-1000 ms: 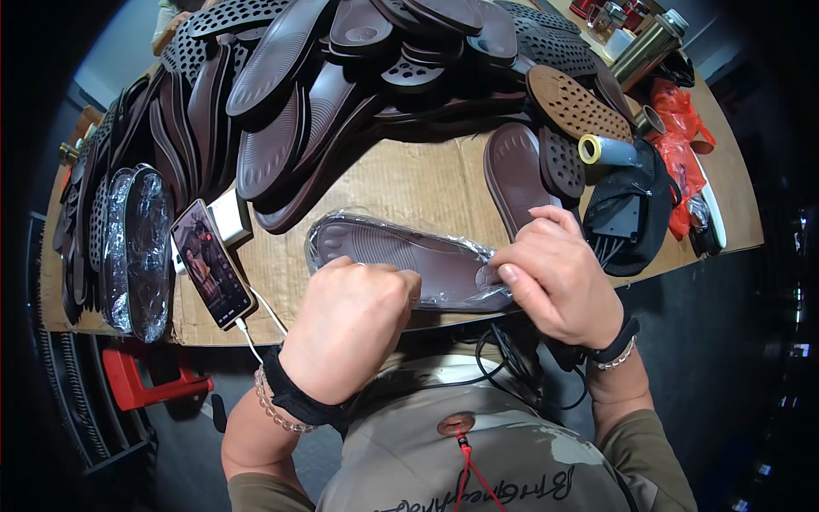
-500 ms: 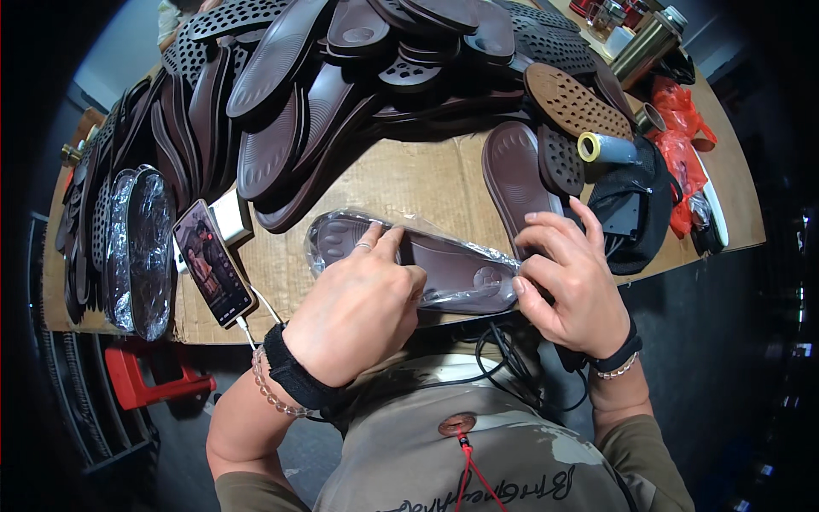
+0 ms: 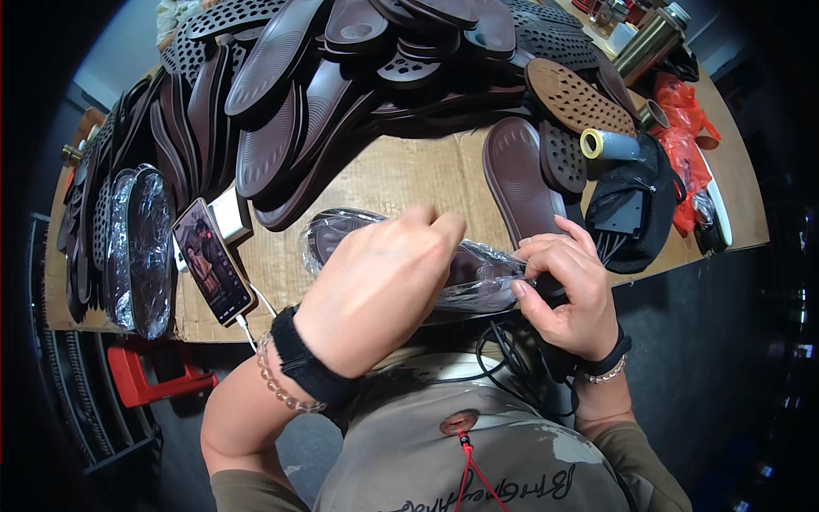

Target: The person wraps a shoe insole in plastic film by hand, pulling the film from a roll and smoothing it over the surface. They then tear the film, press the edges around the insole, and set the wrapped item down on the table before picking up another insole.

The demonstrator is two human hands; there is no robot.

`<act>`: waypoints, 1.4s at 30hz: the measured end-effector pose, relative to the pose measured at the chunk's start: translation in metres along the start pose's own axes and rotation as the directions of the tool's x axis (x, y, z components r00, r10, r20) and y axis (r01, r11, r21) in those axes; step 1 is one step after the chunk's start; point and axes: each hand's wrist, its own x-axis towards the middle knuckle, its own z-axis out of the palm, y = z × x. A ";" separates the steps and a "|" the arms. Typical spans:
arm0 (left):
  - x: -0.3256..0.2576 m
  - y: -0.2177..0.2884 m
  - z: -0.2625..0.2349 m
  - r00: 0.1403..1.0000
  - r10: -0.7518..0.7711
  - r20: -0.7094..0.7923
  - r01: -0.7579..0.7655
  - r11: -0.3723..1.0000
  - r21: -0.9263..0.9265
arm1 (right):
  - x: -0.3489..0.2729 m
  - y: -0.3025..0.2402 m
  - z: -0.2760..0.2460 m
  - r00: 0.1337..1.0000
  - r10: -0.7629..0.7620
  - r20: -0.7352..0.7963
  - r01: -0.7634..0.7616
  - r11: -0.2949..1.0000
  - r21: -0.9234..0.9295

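Note:
A dark brown insole lies across the near part of the table, covered in clear plastic film. Over its middle is my left hand, its fingers curled; their tips and anything in them are hidden behind the hand. At the insole's right end, my right hand pinches the film between thumb and fingers. Just beyond that hand lies an unwrapped brown insole, beside a dark perforated one.
Insoles are heaped along the back and left. Two film-wrapped insoles stand at the left, near a phone with a cable and a white block. Rightward are a film roll, black pouch, red bag and gold flask.
My left hand has lifted from the insole and shifted right, its two extended fingers now curled in. The film near the right end is more bunched. My right hand keeps its pinch.

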 end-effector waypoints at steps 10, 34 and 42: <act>0.027 -0.004 0.015 0.958 0.235 -0.163 -0.165 0.920 0.355 | -0.006 0.003 0.003 0.999 -0.013 -0.041 0.016 0.998 0.065; 0.031 -0.020 0.012 0.952 0.262 -0.161 -0.206 0.932 0.299 | -0.020 0.004 0.023 0.967 0.255 -0.001 -0.251 0.952 0.173; 0.035 -0.032 0.004 0.953 0.241 -0.185 -0.212 0.963 0.165 | -0.021 0.006 0.025 0.981 0.195 0.025 -0.195 0.981 0.003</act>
